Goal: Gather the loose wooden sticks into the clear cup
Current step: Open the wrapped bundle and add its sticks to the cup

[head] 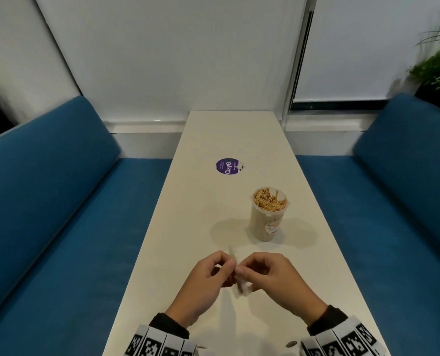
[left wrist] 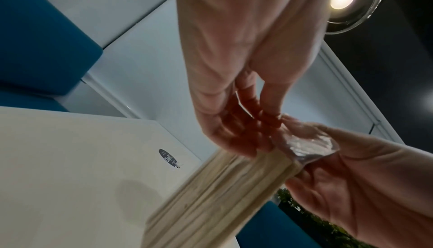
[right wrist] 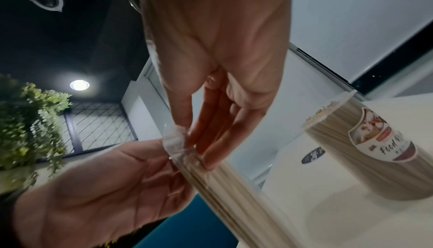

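Note:
A clear cup (head: pixel 269 214) packed with upright wooden sticks stands on the white table (head: pixel 201 227), right of centre; the right wrist view shows it with its label (right wrist: pixel 386 150). Near the table's front, both hands meet above the surface around a bundle of wooden sticks (left wrist: pixel 211 196) in a clear plastic wrapper (left wrist: pixel 306 144). My left hand (head: pixel 224 268) pinches the bundle's upper end with curled fingers (left wrist: pixel 241 141). My right hand (head: pixel 249 268) pinches the wrapper's loose end (right wrist: pixel 174 141) against the same bundle (right wrist: pixel 234 196). In the head view the bundle is mostly hidden by the hands.
A round purple sticker (head: pixel 228 167) lies flat on the table beyond the cup. Blue bench seats (head: pixel 59 227) flank the narrow table on both sides. A wall closes the far end, and plants (head: pixel 437 65) stand at the back right.

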